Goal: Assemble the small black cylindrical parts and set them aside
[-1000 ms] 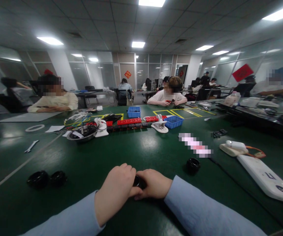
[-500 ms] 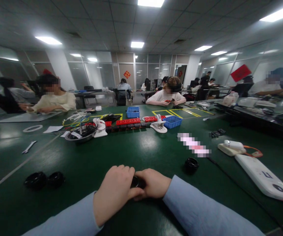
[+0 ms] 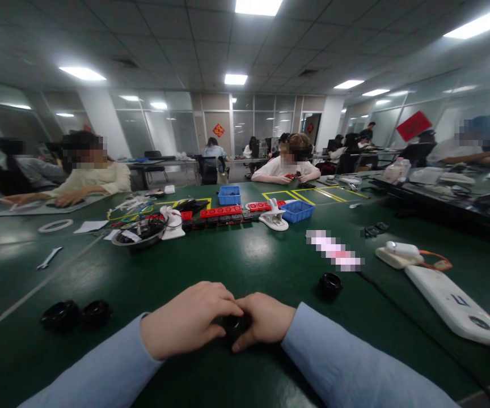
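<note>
both bare hands meet at the near middle of the glossy green tabletop (image 3: 185, 266), on a small black round part (image 3: 234, 324) with a dark open top. part sits between the palms, mostly covered; can't tell if it rests on the table or is held just above. right hand (image 3: 268, 317) is curled narrowly around its right side, thumb at the near edge. left hand (image 3: 189, 317) has a narrow pinch on its left side, thumb low, fingers arched over, fingertips reaching the right hand. light blue sleeves on both arms.

a shiny black ring-shaped part (image 3: 330, 290) stands alone, right of the hands. two more, a larger black ring (image 3: 60, 317) and a smaller black ring (image 3: 96, 314), lie side by side on the left.

writing: long white rounded slab (image 3: 432, 297) at right has a dark mark, too distorted to read, plus a dark oval near one end. pink-and-white strip (image 3: 333, 249) is pixelated, unreadable. red diamond wall sign (image 3: 218, 130) has gold characters, too small to read. no brand legible on the black parts.

farther off: silver wrench (image 3: 50, 258) at left, white plastic clip (image 3: 274, 221) beside a blue plastic bin (image 3: 298, 213).
</note>
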### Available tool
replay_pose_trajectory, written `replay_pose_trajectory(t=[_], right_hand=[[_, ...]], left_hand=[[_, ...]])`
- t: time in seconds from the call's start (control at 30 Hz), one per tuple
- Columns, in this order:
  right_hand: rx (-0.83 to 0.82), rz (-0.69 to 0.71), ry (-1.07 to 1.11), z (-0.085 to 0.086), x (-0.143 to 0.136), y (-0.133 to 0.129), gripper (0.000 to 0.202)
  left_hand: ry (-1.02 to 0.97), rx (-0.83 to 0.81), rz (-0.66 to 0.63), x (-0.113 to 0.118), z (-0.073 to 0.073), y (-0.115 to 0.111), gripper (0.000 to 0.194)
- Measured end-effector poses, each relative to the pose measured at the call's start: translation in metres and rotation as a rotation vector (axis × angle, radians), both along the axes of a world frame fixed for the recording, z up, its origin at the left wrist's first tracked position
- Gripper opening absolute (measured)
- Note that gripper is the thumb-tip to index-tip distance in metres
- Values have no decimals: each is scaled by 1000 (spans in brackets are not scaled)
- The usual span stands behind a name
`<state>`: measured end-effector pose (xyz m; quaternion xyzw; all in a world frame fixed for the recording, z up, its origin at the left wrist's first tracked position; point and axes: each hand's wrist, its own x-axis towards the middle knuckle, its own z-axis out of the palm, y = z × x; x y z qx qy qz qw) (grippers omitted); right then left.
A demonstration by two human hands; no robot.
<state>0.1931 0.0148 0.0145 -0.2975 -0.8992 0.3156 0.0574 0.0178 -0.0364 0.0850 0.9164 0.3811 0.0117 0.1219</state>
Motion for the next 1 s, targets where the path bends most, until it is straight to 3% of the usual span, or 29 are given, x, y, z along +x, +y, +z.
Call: replay_pose_trajectory(t=[0.17, 0.37, 0.57, 0.77, 1.0], right_hand=[[6, -11, -35, 3, -1, -2, 47], [72, -72, -91, 1, -5, -6, 51], [159, -90, -142, -2, -8, -7, 49], [156, -77, -130, -1, -8, -7, 50], [114, -49, -104, 1, -4, -5, 46]], left_hand=[[85, 59, 69, 8, 0, -3, 35], [244, 148, 320, 27, -8, -13, 23], [294, 213, 457, 37, -18, -14, 33], [248, 223, 475, 37, -20, -14, 34], [59, 314, 345, 20, -12, -13, 36]])
